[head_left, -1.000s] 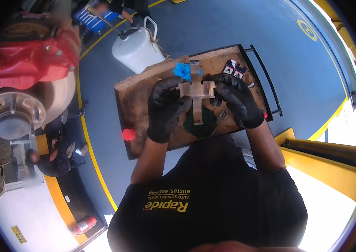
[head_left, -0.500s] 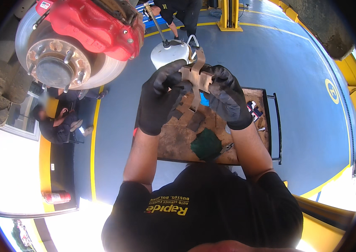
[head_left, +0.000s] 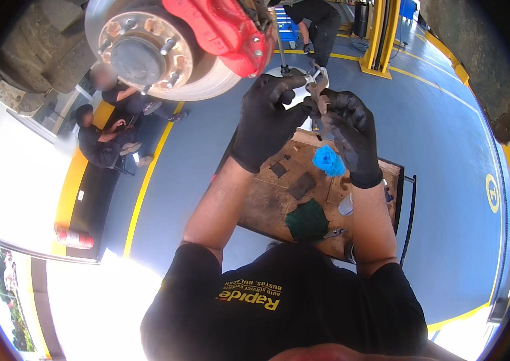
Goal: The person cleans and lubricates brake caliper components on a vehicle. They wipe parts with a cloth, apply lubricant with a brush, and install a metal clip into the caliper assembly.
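Note:
Just below the red brake caliper (head_left: 219, 33) and rusty hub with disc (head_left: 137, 57), both my gloved hands are raised around a cross-shaped metal clip (head_left: 321, 102), seen nearly edge-on. My left hand (head_left: 267, 120) has its index finger and thumb at the clip's left side. My right hand (head_left: 351, 135) grips it from the right, fingers curled. Below them on the cardboard-covered cart (head_left: 261, 204) lie a blue crumpled cloth (head_left: 327, 160), a dark green cloth (head_left: 306, 221), dark flat pieces, pliers (head_left: 337, 233) and a pale container (head_left: 346, 204).
A white tank with a metal stem (head_left: 285, 71) stands behind my hands. Two people (head_left: 101, 141) sit by the left wall; another person (head_left: 321, 27) bends by a blue tool chest (head_left: 288, 30). A yellow lift post (head_left: 381, 42) stands behind, a fire extinguisher (head_left: 74, 237) at lower left.
My hands have risen toward the caliper and moved slightly right, and the clip has turned from face-on to edge-on. The view has shifted upward, bringing the bending person into fuller view.

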The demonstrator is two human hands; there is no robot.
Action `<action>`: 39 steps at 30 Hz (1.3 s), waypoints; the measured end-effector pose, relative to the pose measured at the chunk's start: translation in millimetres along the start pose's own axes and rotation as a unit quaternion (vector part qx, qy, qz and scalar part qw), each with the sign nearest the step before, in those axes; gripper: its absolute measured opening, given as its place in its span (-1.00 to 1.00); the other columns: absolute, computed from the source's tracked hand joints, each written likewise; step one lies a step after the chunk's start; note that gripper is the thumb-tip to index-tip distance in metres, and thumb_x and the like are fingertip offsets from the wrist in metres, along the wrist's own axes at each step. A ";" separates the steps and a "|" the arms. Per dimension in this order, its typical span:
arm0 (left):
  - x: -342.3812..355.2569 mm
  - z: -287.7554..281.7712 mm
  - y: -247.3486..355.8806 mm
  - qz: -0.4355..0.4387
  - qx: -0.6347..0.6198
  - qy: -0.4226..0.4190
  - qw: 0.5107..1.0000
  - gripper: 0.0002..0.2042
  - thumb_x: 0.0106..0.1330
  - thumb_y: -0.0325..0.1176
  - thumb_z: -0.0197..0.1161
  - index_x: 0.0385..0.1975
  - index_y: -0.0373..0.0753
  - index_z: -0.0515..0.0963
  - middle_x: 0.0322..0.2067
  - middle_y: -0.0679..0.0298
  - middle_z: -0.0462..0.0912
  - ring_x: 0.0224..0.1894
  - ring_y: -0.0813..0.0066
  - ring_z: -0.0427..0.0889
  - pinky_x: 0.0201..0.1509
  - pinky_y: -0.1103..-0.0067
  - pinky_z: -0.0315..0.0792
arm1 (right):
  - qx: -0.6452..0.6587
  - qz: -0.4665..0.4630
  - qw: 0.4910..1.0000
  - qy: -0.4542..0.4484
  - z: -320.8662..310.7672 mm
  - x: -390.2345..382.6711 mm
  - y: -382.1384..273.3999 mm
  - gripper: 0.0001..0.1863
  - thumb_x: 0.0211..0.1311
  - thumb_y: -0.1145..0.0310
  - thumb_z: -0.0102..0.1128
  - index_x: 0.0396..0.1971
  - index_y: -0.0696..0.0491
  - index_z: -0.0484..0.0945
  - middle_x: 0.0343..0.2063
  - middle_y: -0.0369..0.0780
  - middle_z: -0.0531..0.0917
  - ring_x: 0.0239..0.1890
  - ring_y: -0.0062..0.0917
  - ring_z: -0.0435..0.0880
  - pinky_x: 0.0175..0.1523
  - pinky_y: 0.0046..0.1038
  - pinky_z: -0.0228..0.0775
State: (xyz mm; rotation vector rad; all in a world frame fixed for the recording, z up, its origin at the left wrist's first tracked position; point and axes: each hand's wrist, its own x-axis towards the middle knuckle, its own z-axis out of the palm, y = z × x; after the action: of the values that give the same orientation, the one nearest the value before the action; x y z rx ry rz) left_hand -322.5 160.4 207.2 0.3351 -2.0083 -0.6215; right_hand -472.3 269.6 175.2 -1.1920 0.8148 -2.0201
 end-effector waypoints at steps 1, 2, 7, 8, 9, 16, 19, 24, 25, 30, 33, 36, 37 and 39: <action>-0.8 1.7 5.2 -0.031 -0.007 0.013 0.999 -0.58 0.03 -0.50 0.54 -0.04 -0.23 0.69 -0.39 0.35 0.49 -0.45 0.63 0.49 -0.38 0.62 0.45 | -0.016 -0.007 1.000 -0.025 -10.3 3.6 0.2 -0.67 0.26 0.52 0.31 -0.01 0.30 0.54 -0.15 -0.10 0.71 -0.12 -0.52 0.70 -0.01 -0.52 0.54; 0.7 4.4 6.3 0.015 0.024 0.035 0.999 -0.59 0.01 -0.45 0.56 -0.07 -0.22 0.69 -0.43 0.36 0.47 -0.49 0.60 0.47 -0.40 0.60 0.45 | -0.007 -0.043 0.998 -0.036 -9.3 6.7 0.3 -0.66 0.26 0.51 0.26 0.00 0.31 0.53 -0.14 -0.07 0.70 -0.12 -0.44 0.71 0.03 -0.43 0.54; -6.5 -4.0 18.8 0.019 0.029 0.055 0.998 -0.70 0.09 -0.42 0.56 -0.17 -0.27 0.69 -0.44 0.34 0.57 -0.52 0.59 0.52 -0.41 0.59 0.46 | -0.019 -0.030 0.997 -0.070 -26.0 18.7 8.0 -0.58 0.28 0.35 0.31 0.06 0.24 0.51 -0.07 -0.09 0.66 -0.08 -0.37 0.71 0.12 -0.35 0.55; -7.5 -8.4 19.3 0.005 0.036 0.059 0.998 -0.72 0.11 -0.44 0.54 -0.18 -0.28 0.68 -0.43 0.33 0.59 -0.51 0.59 0.54 -0.40 0.60 0.46 | -0.010 -0.031 0.997 -0.076 -23.1 23.0 3.7 -0.58 0.30 0.34 0.31 0.07 0.23 0.51 -0.06 -0.09 0.66 -0.07 -0.37 0.71 0.12 -0.34 0.55; -10.5 -20.3 18.6 -0.009 0.042 0.062 0.997 -0.74 0.13 -0.46 0.52 -0.19 -0.30 0.68 -0.42 0.31 0.62 -0.50 0.60 0.57 -0.40 0.60 0.47 | -0.003 -0.033 0.996 -0.081 -17.3 28.8 -1.8 -0.59 0.31 0.33 0.30 0.07 0.22 0.50 -0.04 -0.09 0.66 -0.06 -0.37 0.71 0.12 -0.33 0.55; 7.2 -68.4 51.0 0.146 0.193 0.224 0.944 -0.74 0.09 -0.51 0.54 -0.22 -0.27 0.65 -0.41 0.25 0.64 -0.42 0.46 0.61 -0.34 0.58 0.48 | 0.107 -0.211 0.967 -0.100 -4.1 134.8 -26.3 -0.61 0.36 0.36 0.26 0.14 0.15 0.51 0.15 -0.04 0.62 0.13 -0.33 0.67 0.22 -0.31 0.51; 29.5 -76.7 52.0 0.215 0.226 0.241 0.919 -0.69 0.07 -0.53 0.54 -0.18 -0.26 0.64 -0.36 0.23 0.66 -0.37 0.43 0.63 -0.31 0.57 0.50 | -0.120 -0.305 0.944 -0.021 15.4 189.1 -25.6 -0.69 0.44 0.34 0.22 0.06 0.19 0.55 -0.09 -0.15 0.69 -0.04 -0.54 0.64 0.05 -0.42 0.53; 28.5 -77.9 58.6 0.202 0.254 0.182 0.928 -0.67 0.06 -0.48 0.55 -0.16 -0.22 0.65 -0.33 0.22 0.67 -0.33 0.35 0.66 -0.25 0.50 0.54 | -0.157 -0.289 0.944 -0.015 64.4 154.8 -59.9 -0.79 0.30 0.39 0.40 -0.14 0.14 0.64 -0.30 -0.27 0.71 -0.21 -0.61 0.66 -0.05 -0.48 0.52; 27.9 -76.7 59.2 0.200 0.263 0.176 0.927 -0.66 0.05 -0.47 0.56 -0.15 -0.21 0.65 -0.32 0.22 0.67 -0.32 0.34 0.66 -0.24 0.49 0.55 | -0.225 -0.315 0.922 0.008 68.1 152.2 -63.5 -0.81 0.28 0.40 0.41 -0.18 0.14 0.65 -0.33 -0.28 0.70 -0.23 -0.61 0.66 -0.07 -0.49 0.52; 26.8 -69.7 57.1 0.199 0.244 0.178 0.932 -0.66 0.03 -0.44 0.58 -0.17 -0.20 0.66 -0.33 0.24 0.67 -0.33 0.33 0.66 -0.25 0.47 0.54 | -0.179 -0.318 0.930 -0.040 73.7 169.5 -39.9 -0.78 0.20 0.39 0.48 -0.23 0.14 0.65 -0.35 -0.28 0.71 -0.25 -0.62 0.66 -0.11 -0.50 0.53; 25.6 -73.2 55.3 0.200 0.247 0.181 0.931 -0.66 0.02 -0.43 0.58 -0.18 -0.19 0.66 -0.33 0.23 0.67 -0.33 0.34 0.66 -0.26 0.48 0.54 | -0.191 -0.305 0.932 -0.042 80.5 163.2 -39.0 -0.78 0.19 0.40 0.50 -0.23 0.13 0.65 -0.34 -0.29 0.71 -0.25 -0.64 0.66 -0.12 -0.51 0.55; 29.2 -76.9 53.0 0.229 0.246 0.185 0.924 -0.65 0.01 -0.42 0.60 -0.18 -0.18 0.67 -0.32 0.24 0.67 -0.32 0.37 0.67 -0.27 0.50 0.54 | -0.172 -0.302 0.936 -0.057 79.2 163.4 -35.8 -0.77 0.19 0.41 0.49 -0.21 0.13 0.65 -0.33 -0.31 0.71 -0.26 -0.67 0.66 -0.13 -0.53 0.56; 31.8 -79.7 54.9 0.243 0.248 0.185 0.919 -0.65 0.01 -0.42 0.61 -0.19 -0.18 0.67 -0.31 0.24 0.67 -0.32 0.38 0.67 -0.27 0.51 0.54 | -0.166 -0.303 0.936 -0.061 79.1 164.5 -33.9 -0.77 0.20 0.42 0.49 -0.20 0.13 0.66 -0.33 -0.32 0.71 -0.26 -0.68 0.65 -0.13 -0.53 0.56; 36.9 -85.7 64.1 0.257 0.298 0.236 0.889 -0.65 0.00 -0.40 0.62 -0.19 -0.16 0.68 -0.29 0.26 0.67 -0.31 0.39 0.68 -0.26 0.53 0.55 | -0.112 -0.294 0.948 -0.057 79.5 167.3 -22.3 -0.75 0.21 0.43 0.47 -0.15 0.14 0.65 -0.31 -0.34 0.71 -0.26 -0.69 0.64 -0.13 -0.55 0.56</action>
State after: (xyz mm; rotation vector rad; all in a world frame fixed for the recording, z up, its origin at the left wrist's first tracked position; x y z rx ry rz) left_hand -264.7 171.5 303.8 0.2605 -1.6589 0.3994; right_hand -468.8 137.8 307.2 -1.8349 0.6967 -2.3312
